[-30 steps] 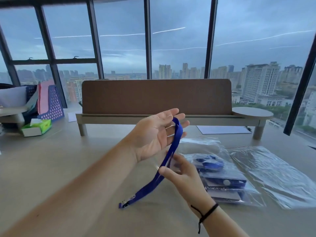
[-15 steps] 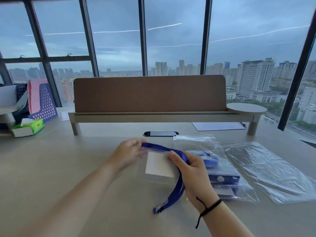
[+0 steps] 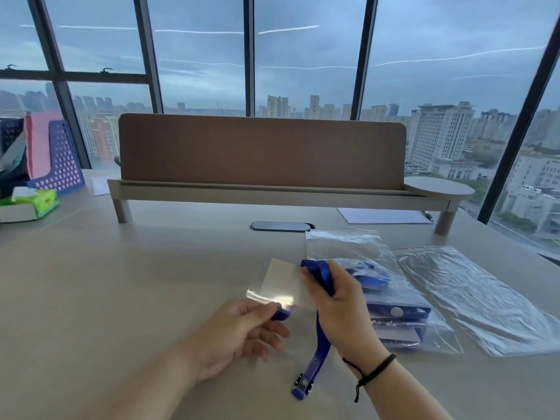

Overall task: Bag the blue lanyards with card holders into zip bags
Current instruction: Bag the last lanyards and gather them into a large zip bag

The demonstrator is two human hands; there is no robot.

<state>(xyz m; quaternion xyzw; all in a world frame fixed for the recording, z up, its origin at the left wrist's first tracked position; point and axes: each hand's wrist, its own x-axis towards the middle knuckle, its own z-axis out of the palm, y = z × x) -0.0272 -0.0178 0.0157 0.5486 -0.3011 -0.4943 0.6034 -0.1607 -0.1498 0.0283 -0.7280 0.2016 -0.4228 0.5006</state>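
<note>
A: Where is the lanyard just now?

B: Your right hand [image 3: 339, 301] has the blue lanyard [image 3: 323, 324] gripped near its folded top. The strap hangs down past your palm, and its clip end [image 3: 301, 386] lies low over the worktop [image 3: 121, 283], close to your right wrist.

A: And your left?

B: Your left hand [image 3: 242, 331] pinches the near corner of a clear card holder [image 3: 285, 286] between thumb and fingertips, with a bit of blue showing right at the pinch. The holder tilts up from that corner towards your right hand, and its far edge touches the fingers there.

A: What about the bags?

B: A filled zip bag [image 3: 394, 304] lies on the worktop just right of your right hand, with blue lanyards and card holders visible through the plastic. A flat empty plastic bag [image 3: 472, 295] lies beside it, further right, the two edges overlapping.

A: Anything else on your wrist?

B: A black cord bracelet [image 3: 374, 369] sits around your right wrist. Beyond the bags a sheet of paper [image 3: 381, 215] lies under the raised desk shelf [image 3: 272, 192].
</note>
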